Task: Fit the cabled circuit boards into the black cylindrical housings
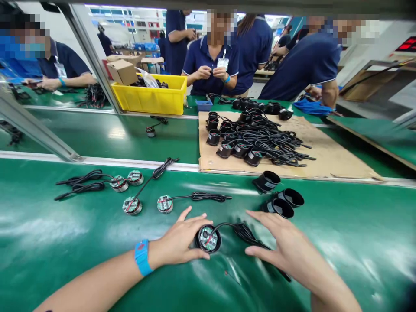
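Note:
A round black plastic housing stands on the green mat, with a green circuit board inside and a lead coming out of its top. My left hand, a blue band at its wrist, curves round the housing's left side, thumb at the near side and fingers at the far side. To the right, my right hand is open with thumb and fingers apart. It hovers by the bundled black cable from that board and appears to hold nothing. Just beyond it stand three hollow black housings.
Several wired round circuit-board units lie at the left. Beyond a metal rail, a cardboard sheet bears several black housings with cables. A yellow bin and a metal post stand farther back. Co-workers are across the bench.

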Available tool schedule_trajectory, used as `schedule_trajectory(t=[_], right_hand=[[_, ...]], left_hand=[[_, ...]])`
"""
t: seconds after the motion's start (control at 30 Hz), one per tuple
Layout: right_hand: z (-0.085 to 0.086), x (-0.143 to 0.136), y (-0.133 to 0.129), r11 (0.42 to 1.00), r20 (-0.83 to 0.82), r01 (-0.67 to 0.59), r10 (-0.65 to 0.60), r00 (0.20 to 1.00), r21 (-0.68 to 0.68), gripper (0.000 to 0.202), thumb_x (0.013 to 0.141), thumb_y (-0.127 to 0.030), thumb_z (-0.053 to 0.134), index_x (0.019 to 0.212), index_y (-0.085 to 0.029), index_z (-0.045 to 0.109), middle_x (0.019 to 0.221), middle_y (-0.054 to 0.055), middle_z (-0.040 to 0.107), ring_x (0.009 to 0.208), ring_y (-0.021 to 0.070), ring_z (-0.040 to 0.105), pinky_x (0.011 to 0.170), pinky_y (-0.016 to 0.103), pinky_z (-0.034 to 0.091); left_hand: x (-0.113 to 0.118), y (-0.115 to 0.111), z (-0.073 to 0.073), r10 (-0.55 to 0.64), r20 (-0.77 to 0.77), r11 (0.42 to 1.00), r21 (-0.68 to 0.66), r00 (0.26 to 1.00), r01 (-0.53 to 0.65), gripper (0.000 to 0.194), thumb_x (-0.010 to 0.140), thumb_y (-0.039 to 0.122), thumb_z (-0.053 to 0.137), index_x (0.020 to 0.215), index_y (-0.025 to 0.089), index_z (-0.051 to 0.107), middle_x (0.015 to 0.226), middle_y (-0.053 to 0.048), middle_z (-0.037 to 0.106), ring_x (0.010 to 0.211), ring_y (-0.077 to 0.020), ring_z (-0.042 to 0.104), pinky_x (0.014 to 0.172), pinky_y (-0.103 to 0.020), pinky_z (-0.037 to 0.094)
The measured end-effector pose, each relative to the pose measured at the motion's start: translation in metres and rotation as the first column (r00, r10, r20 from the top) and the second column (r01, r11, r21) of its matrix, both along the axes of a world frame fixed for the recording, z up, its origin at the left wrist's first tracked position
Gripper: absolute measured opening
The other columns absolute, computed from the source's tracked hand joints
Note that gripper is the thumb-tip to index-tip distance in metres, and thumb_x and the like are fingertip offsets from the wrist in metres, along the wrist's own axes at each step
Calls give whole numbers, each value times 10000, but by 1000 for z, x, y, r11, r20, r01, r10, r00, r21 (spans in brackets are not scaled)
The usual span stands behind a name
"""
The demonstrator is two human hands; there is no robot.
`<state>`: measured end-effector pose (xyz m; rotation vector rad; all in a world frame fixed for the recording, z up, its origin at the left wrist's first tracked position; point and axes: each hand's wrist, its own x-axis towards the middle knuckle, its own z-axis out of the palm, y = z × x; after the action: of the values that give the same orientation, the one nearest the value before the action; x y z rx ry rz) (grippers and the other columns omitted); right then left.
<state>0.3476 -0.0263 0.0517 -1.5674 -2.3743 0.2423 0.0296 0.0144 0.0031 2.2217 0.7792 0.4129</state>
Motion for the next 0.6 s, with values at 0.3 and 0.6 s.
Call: schedule_trajectory(t=[0.3,0.6], right_hand=[[-19,-105,6,949,-89,-279,294,952,147,713,744,-480,854,1341,-210,573,1187,96,739,969,292,717,858,443,578],[-31,-66,11,928,103,-90,57,993,362,593,760,-565,804,1207,-216,631,1035,67,774,856,297,713,757,408,531]], left_hand=[[-19,-11,48,165,245,977,92,955,-192,1046,786,799,632,1577,245,231,1590,-147,429,1440,-356,454,1208,-472,388],[-77,244,97,749,-158,630,471,644,-617,689,932,338,685,1505,109,377,1544,-238,413,1433,-389,414,1180,-556,352]])
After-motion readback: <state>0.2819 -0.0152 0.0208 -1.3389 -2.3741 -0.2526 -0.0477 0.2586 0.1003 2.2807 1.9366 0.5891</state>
